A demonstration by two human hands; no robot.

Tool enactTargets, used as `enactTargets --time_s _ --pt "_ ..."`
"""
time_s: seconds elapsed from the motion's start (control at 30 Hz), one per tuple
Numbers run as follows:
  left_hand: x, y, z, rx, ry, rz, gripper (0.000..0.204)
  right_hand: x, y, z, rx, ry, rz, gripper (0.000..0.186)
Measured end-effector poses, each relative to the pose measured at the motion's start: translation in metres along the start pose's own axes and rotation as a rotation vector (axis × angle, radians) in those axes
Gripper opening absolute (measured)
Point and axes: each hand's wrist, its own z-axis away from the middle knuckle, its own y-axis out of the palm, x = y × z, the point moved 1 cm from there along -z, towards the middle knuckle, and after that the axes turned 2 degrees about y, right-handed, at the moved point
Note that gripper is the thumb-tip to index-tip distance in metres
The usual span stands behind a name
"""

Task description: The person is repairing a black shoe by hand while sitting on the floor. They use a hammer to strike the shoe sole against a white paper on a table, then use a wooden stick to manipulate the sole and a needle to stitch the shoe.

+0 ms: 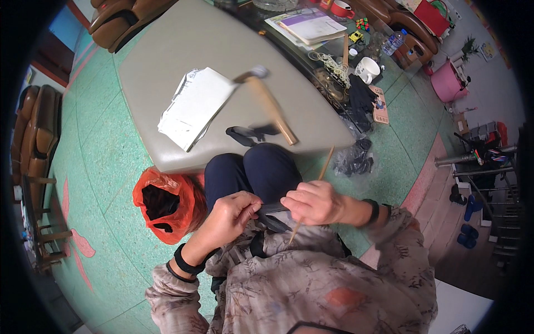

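Note:
In my lap, my right hand (314, 203) is wrapped round a thin wooden stick (326, 165), which slants up and away beyond the fist and down toward my shirt. Close beside it, my left hand (233, 214) is closed in a pinch; whatever it holds is too small or hidden to name. Dark strap-like material (273, 223) lies on my lap between the hands. Ahead of my knees, on a grey padded surface (178, 50), are a wooden-handled hammer (275, 114), a black strip (242, 135) and a stack of white paper (197, 106).
An orange plastic bag (192, 209) with dark pieces inside stands on the green floor to my left. At the far right, a glass table carries books (311, 25), tangled cord (334, 68) and a white mug (367, 70). Steps (439, 222) descend on the right.

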Motion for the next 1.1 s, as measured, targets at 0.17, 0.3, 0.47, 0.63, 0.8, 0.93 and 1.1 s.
enactTargets --time_s 0.17,0.3,0.47,0.63,0.8,0.93,1.1 --pt "-0.002 0.001 -0.002 0.039 0.051 0.005 0.007 0.002 0.004 0.005 -0.032 -0.034 0.032 0.032" --pt "0.0 0.005 0.0 0.045 -0.026 -0.023 0.014 0.003 0.002 0.002 0.017 -0.006 0.044 0.028" --pt "0.002 0.011 -0.002 -0.022 -0.063 0.175 0.012 0.001 0.004 0.011 -0.02 0.008 0.046 0.03" --pt "0.0 0.007 -0.005 0.0 -0.029 0.04 0.01 0.0 0.004 0.009 -0.019 0.014 0.056 0.025" --pt "-0.003 0.009 -0.002 -0.155 0.001 -0.08 0.008 0.001 0.005 0.005 -0.096 0.49 -0.248 0.021" --pt "0.002 0.016 0.0 -0.208 0.04 -0.016 0.01 0.002 0.004 0.003 -0.107 0.472 -0.389 0.025" --pt "-0.001 0.014 -0.001 -0.205 0.035 0.095 0.01 0.008 0.008 0.005 -0.076 0.776 -0.657 0.022"
